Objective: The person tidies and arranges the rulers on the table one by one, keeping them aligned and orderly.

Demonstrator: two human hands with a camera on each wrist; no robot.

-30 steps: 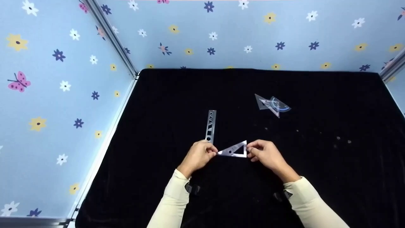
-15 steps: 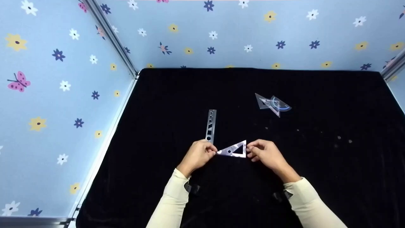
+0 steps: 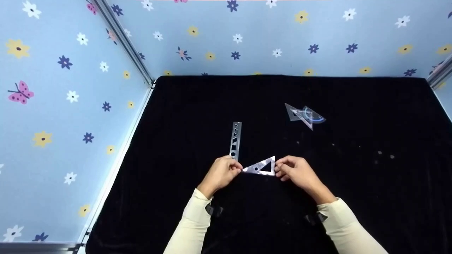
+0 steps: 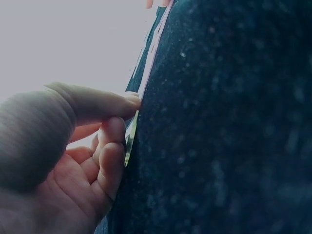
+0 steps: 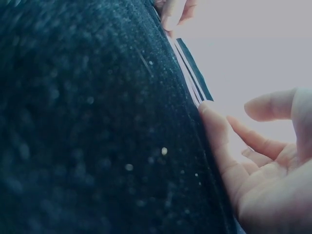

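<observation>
A clear triangular set square (image 3: 250,169) with a triangular cutout and a small round hole lies flat on the black cloth between the two hands. My left hand (image 3: 220,173) pinches its narrow tip between thumb and index finger. At the opposite short edge, fingertips of my right hand (image 3: 298,171) touch the set square; in the right wrist view the thumb (image 5: 268,106) stands apart from it. A clear ruler (image 3: 238,137) with a row of cutout shapes points away from me, its near end hidden behind the left hand.
Farther back to the right, a protractor (image 3: 316,117) with a blue arc overlaps more clear triangular set squares (image 3: 290,113). Small pale specks dot the black cloth (image 3: 353,197) on the right. Flowered blue panels (image 3: 219,35) and metal rails enclose the table's back and sides.
</observation>
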